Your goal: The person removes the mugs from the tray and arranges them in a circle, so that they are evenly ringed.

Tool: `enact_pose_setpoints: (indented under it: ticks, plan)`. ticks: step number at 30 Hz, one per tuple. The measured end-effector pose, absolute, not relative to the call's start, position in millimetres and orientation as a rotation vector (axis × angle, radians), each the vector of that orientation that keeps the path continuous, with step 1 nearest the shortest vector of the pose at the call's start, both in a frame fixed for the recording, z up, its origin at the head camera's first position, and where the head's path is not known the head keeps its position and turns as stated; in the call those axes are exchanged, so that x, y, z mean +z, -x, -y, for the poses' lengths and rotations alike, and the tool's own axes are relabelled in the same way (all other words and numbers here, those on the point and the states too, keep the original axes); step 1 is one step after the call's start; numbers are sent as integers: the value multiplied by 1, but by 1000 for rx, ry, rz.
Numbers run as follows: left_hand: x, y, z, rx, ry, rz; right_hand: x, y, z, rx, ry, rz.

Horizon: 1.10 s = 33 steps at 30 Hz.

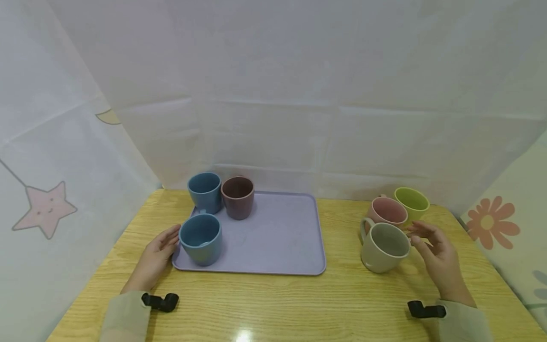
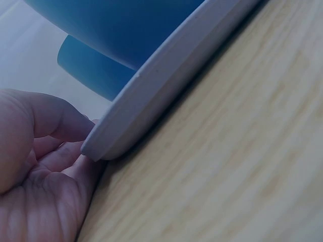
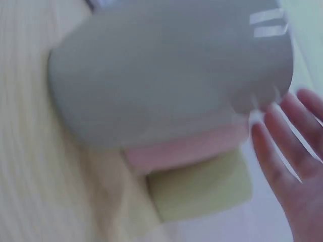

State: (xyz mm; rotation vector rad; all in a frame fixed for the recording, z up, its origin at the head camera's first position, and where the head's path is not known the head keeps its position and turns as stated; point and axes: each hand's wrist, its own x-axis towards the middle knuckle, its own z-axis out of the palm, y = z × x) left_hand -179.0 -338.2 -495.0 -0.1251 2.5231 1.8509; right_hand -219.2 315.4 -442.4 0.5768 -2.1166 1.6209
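A lilac tray (image 1: 273, 237) lies on the table with two blue mugs, the rear one (image 1: 205, 192) and the front one (image 1: 201, 240), and a brown mug (image 1: 238, 199) on its left part. At the tray's left edge is my left hand (image 1: 155, 254). The left wrist view shows its thumb (image 2: 60, 118) against the tray rim (image 2: 146, 91) and its fingers below, pinching the edge. My right hand (image 1: 440, 259) is beside a grey mug (image 1: 382, 251), fingers (image 3: 280, 136) fairly straight near its rim; contact is unclear. Behind that mug stand a pink mug (image 1: 389, 211) and a green mug (image 1: 412, 204).
The wooden table (image 1: 273, 304) extends in front of the tray and between it and the right-hand mugs. A white cloth (image 1: 273, 118) hangs along the back, with printed cloth at both sides. Each sleeve carries a black strap mount (image 1: 160, 302).
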Motion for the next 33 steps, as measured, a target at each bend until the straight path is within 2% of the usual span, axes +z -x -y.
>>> enact_pose_setpoints:
  ticks: [4,10,18,25,33]
  plan:
    - [-494,179,338,1852,122,-2518,-432,217,-304,1686,-577,1879]
    - [-493,179,338,1867,99,-2520,-425,213,-278,1757,-784,1653]
    - [-494,178,338,1857,110,-2534,-435,206,-233,1630,-990,1820]
    - [-494,180,336,1850,130,-2529,-444,201,-198,1315,-1119,1942]
    - [-494,177,338,1840,103,-2563,-445,195,-144,1359,-1184,2137]
